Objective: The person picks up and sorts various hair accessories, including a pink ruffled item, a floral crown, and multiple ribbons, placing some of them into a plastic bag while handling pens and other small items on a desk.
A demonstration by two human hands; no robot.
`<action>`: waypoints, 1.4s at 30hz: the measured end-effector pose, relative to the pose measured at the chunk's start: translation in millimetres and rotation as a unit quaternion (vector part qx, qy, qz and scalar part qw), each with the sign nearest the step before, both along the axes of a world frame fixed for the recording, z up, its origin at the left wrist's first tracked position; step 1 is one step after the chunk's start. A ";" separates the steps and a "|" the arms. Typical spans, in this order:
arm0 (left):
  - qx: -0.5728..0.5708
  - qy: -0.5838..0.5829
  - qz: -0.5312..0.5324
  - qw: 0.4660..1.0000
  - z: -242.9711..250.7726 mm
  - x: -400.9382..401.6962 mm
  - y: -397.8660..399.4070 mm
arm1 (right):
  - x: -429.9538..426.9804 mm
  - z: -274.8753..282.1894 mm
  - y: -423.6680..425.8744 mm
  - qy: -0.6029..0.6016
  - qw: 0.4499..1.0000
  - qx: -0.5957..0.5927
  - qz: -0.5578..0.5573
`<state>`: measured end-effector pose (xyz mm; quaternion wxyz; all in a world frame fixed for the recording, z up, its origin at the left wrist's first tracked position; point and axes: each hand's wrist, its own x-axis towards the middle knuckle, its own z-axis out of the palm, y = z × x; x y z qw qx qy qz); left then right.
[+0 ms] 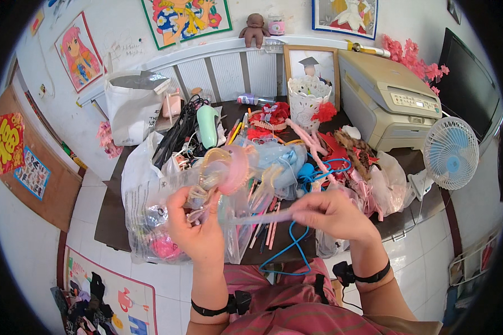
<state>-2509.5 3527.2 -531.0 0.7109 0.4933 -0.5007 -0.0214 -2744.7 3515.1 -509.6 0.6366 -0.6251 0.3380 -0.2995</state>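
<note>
My left hand (198, 228) grips a bunch of hair ornaments: a pink headband (236, 169) and gold-edged sheer ribbon bows (199, 194). My right hand (333, 213) pinches one end of a pale, translucent ribbon or strip (264, 218), which stretches across towards my left hand; its other end is hard to make out. Behind and below my left hand lies a clear plastic bag (144, 213) with a bright pink item (165, 247) inside. Pens and pencils (271, 228) lie between my hands. A blue cord (288, 270) loops over the table's front edge.
The dark table (113, 217) is cluttered with blue tulle (278, 163), black cables (176, 130), a mint-green device (208, 125) and a white openwork basket (309, 98). A printer (390, 100) and a small fan (452, 154) stand at the right, a white bag (132, 109) at the back left.
</note>
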 end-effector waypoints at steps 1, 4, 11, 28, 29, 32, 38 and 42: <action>0.009 -0.004 -0.017 1.000 -1.6 -0.6 1.6 | -1.3 1.4 -0.6 0.073 0.986 -0.111 -0.100; 0.031 -0.001 -0.082 0.996 1.7 -9.8 9.9 | -6.2 0.0 -14.0 0.096 0.893 -0.347 -0.270; -0.023 0.093 -0.204 0.974 10.7 -44.5 14.2 | 44.6 -26.8 2.1 -0.170 0.974 -0.126 -0.079; 0.277 -0.165 -0.428 0.845 17.2 -22.2 16.6 | -5.8 56.7 16.1 0.288 0.735 -0.611 -0.064; 0.277 -0.166 -0.427 0.845 11.0 -21.6 18.2 | -6.3 56.8 7.5 0.250 0.747 -0.615 -0.043; 0.162 0.133 -0.586 0.783 -9.2 -20.6 24.8 | 3.6 31.7 -15.2 0.101 0.895 -0.433 0.034; 0.112 0.302 -0.449 0.833 -28.0 -41.5 12.4 | 45.2 -37.7 -7.2 -0.172 0.973 0.045 -0.151; 0.054 0.229 -0.279 0.931 -28.0 -39.1 5.4 | 53.5 -67.8 8.2 -0.108 0.982 0.027 -0.153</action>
